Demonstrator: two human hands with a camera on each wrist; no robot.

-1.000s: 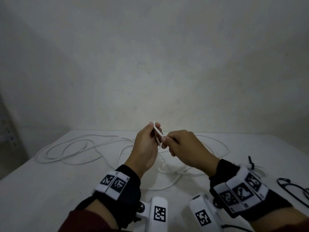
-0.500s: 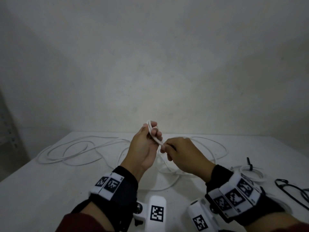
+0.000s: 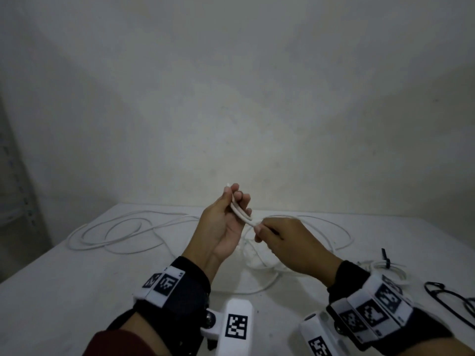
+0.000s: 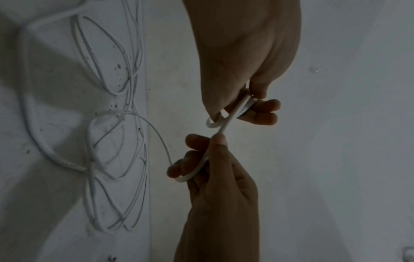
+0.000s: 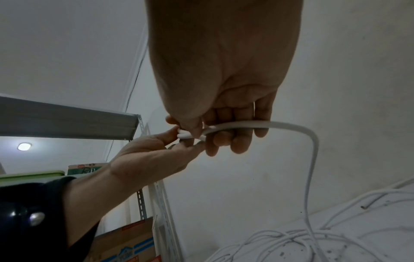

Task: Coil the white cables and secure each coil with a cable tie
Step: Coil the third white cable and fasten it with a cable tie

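Observation:
Above the middle of the table, my left hand (image 3: 237, 201) is turned palm-up and pinches a small loop of the white cable (image 3: 240, 210) between thumb and fingers. Just to its right, my right hand (image 3: 257, 228) pinches the same cable where it leaves the loop. In the left wrist view the loop (image 4: 233, 113) sits in the left fingertips (image 4: 266, 104), and the strand runs down into the right hand (image 4: 218, 138). In the right wrist view the cable (image 5: 289, 126) crosses the right fingers (image 5: 239, 141), then drops to the table.
The rest of the white cable (image 3: 115, 232) lies in loose loops over the far left and middle of the white table (image 3: 64, 291). A coil with a black tie (image 3: 385, 264) and loose black ties (image 3: 447, 295) lie at the right. A metal shelf (image 5: 67, 120) with boxes stands to the left.
My left hand has turned from back-up to palm-up and lifted slightly. The cable end in it has been bent into a small loop, with the right hand feeding the strand toward it.

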